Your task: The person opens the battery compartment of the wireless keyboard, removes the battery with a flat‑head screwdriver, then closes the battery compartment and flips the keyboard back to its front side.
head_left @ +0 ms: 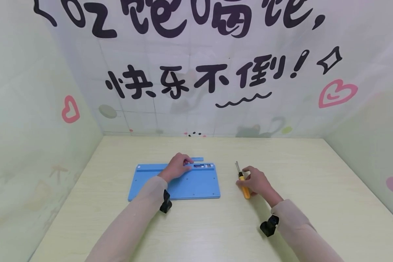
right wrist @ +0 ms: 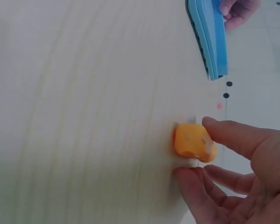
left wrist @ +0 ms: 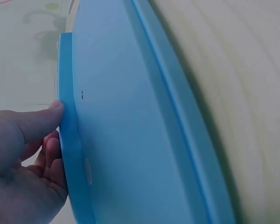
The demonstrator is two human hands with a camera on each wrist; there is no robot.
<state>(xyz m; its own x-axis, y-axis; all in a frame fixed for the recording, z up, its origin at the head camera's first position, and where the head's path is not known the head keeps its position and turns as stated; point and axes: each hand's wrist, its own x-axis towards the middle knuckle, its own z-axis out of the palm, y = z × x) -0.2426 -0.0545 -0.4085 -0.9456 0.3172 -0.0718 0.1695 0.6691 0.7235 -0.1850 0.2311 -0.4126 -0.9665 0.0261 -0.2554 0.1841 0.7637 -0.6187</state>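
A blue keyboard lies underside up on the table, its battery compartment uncovered at the far right of the raised ridge. Inside shows a small battery. My left hand grips that ridge, thumb on top and fingers curled at its far side. Just beyond the ridge lies a narrow blue battery cover. To the right, a screwdriver with a yellow handle rests on the table, tip pointing away. Around the handle end, my right hand has thumb and fingers spread, with a gap below the handle.
The pale wooden table is bounded by a printed cloth wall at the back and by walls on both sides. Each wrist carries a small black camera.
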